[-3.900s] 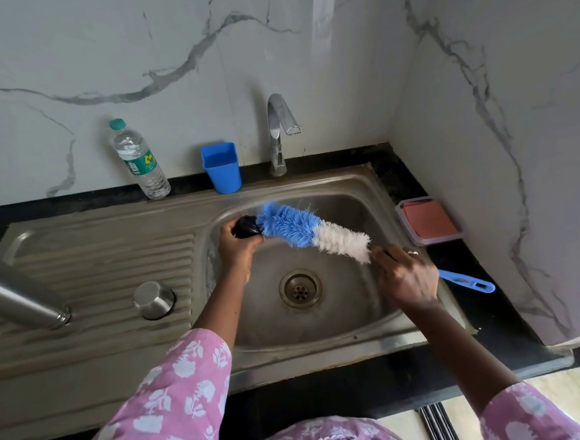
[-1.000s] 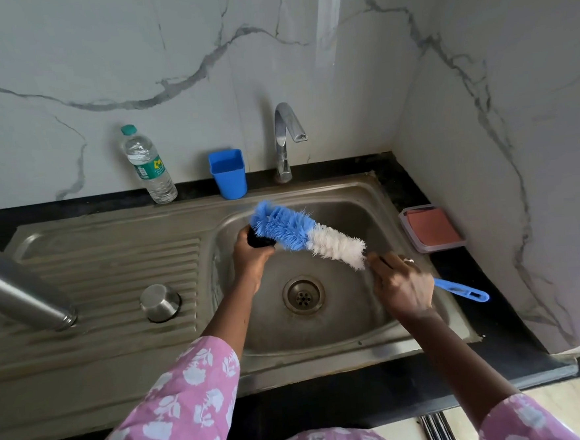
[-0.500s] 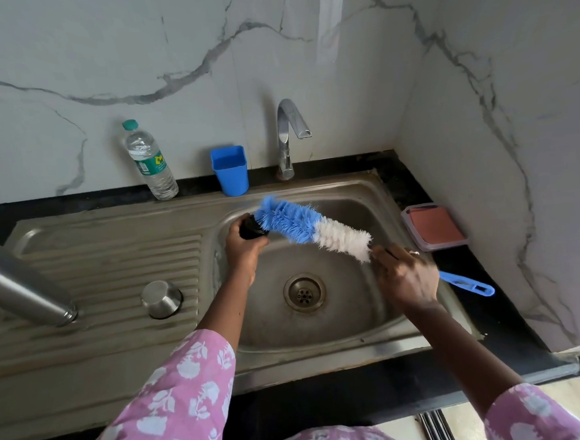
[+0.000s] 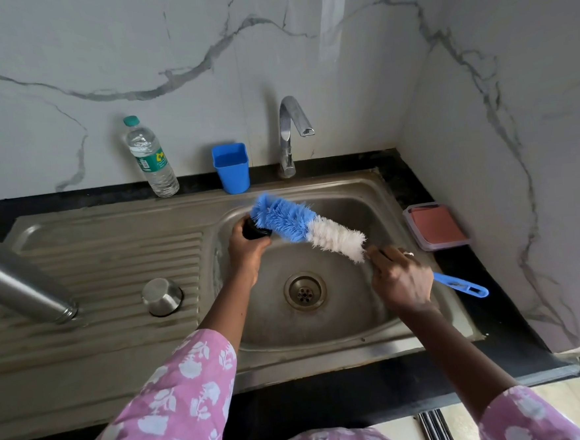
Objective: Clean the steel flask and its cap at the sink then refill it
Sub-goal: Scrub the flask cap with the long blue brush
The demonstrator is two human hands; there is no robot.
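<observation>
My left hand [image 4: 247, 248] grips a small black cap [image 4: 253, 231] over the left side of the sink basin [image 4: 357, 321]. My right hand [image 4: 401, 279] holds the blue handle of a bottle brush [image 4: 308, 227]; its blue bristle tip presses against the cap. The steel flask [image 4: 18, 285] lies on its side on the drainboard at far left, its open mouth toward the basin. A steel cup-lid [image 4: 161, 295] stands upside down on the drainboard beside it.
The tap [image 4: 292, 130] stands behind the basin with no water running. A blue plastic cup [image 4: 231, 167] and a water bottle [image 4: 150, 157] stand by the wall. A lidded box with a pink sponge [image 4: 435, 225] sits on the black counter at right.
The brush tip has kept shifting slightly back and forth against the cap; both hands stay over the basin with the same grips.
</observation>
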